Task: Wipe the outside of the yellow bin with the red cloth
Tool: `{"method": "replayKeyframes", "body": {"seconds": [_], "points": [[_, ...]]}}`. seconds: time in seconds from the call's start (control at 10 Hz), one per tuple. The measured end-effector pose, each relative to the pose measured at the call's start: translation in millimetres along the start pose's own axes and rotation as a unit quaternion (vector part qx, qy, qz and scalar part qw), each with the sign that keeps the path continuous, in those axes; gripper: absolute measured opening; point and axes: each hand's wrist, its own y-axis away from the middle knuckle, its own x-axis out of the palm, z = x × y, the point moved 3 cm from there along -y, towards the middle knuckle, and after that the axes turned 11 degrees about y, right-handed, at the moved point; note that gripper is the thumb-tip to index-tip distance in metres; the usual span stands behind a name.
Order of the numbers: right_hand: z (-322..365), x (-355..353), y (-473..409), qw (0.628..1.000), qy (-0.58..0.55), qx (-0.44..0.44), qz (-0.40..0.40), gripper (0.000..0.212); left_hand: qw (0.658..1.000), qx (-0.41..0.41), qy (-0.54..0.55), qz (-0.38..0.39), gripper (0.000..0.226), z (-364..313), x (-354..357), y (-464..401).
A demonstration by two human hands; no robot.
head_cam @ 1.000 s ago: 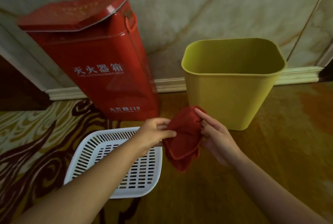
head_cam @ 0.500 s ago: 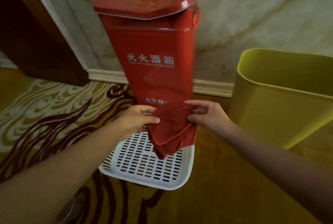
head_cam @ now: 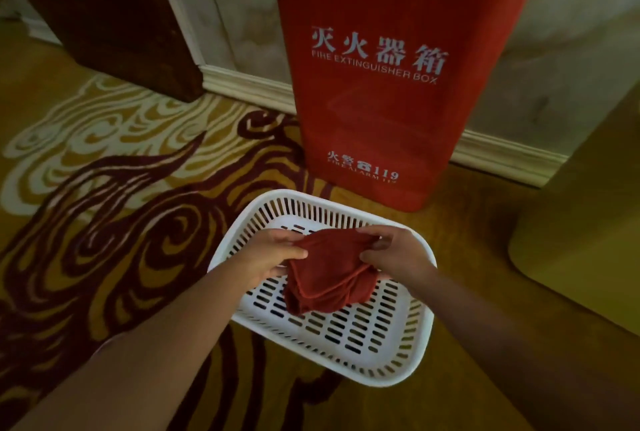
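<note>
A: Where is the red cloth [head_cam: 329,278] at this moment?

B: It is held between the two hands, just above the white slotted basket [head_cam: 398,358]. The cloth is folded and bunched, and its lower part hangs down toward the floor of the basket. I cannot tell if it touches the basket or not.

A: How do the hands hold it?

B: The left hand [head_cam: 273,254] pinches the upper left edge of the cloth, with the thumb on top and the fingers closed under it. The right hand [head_cam: 394,254] pinches the upper right edge in the same way. Both hands are closed on the cloth, and both bare forearms reach in from the bottom of the view.

A: And the yellow bin [head_cam: 581,240]?

B: It stands to the right of the basket, apart from it. Only a part of its side wall shows at the right edge of the view, so the rim is not visible. The cloth does not touch it.

A: What else is near the basket?

B: Behind the basket stands a red fire extinguisher box [head_cam: 381,84], with white Chinese and English letters on its front. It is against the pale wall [head_cam: 554,66] with a white baseboard. To the left of the basket the patterned carpet [head_cam: 121,205] has dark red and gold swirls. A dark wooden door frame [head_cam: 104,14] is further behind on the left.
</note>
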Motion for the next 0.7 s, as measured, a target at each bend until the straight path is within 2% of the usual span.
{"method": "replayKeyframes", "body": {"seconds": [0.2,0.3,0.4,0.5,0.7], "points": [[-31.8,15.7,-31.3,0.998,0.033,0.034,0.037,0.048,0.999,-0.042,-0.008,-0.029,0.034,19.5,5.1,-36.4],[-41.4,24.9,-33.3,0.996,0.04,0.056,0.055,0.052,0.997,-0.062,-0.032,-0.029,0.022,29.0,4.1,-42.5],[-42.6,27.2,-32.0,0.996,0.029,0.07,0.057,0.055,0.996,-0.061,-0.049,-0.032,0.027,32.6,1.1,-46.7],[-39.5,18.0,-29.3,0.994,0.014,0.093,0.052,0.054,0.996,-0.064,-0.056,-0.027,0.039,29.2,-2.8,-45.6],[-14.0,-35.6,8.4,0.985,-0.045,0.164,0.004,0.048,0.997,-0.047,-0.055,-0.006,0.037,6.6,1.9,-6.5]]}}
